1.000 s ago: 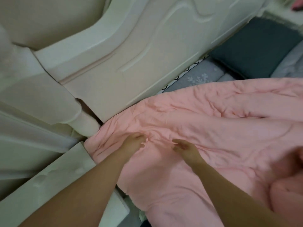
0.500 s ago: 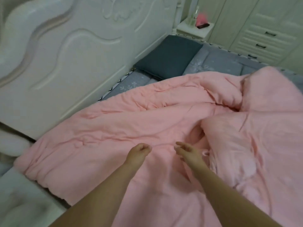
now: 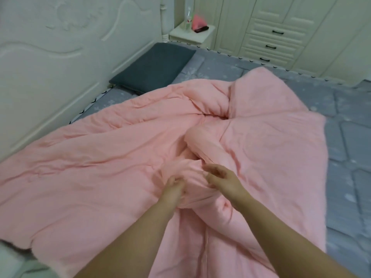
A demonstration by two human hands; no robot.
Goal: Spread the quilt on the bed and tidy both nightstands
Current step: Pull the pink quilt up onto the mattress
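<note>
A pink quilt lies rumpled over the near half of the bed, bunched into thick folds in its middle. My left hand is closed on a gathered fold of the quilt. My right hand grips the same bunch just to the right, fingers curled into the fabric. The grey patterned mattress cover shows bare at the right and far side. A white nightstand stands at the far corner beside the headboard, carrying a clear bottle, a pink object and a dark flat item.
A dark grey pillow lies against the white carved headboard. A cream wardrobe with drawers lines the far wall past the bed. A corner of the near nightstand shows at the bottom left.
The view has swung right from the headboard corner toward the middle of the bed. Both hands moved from resting on the quilt to gripping a bunched fold at its centre.
</note>
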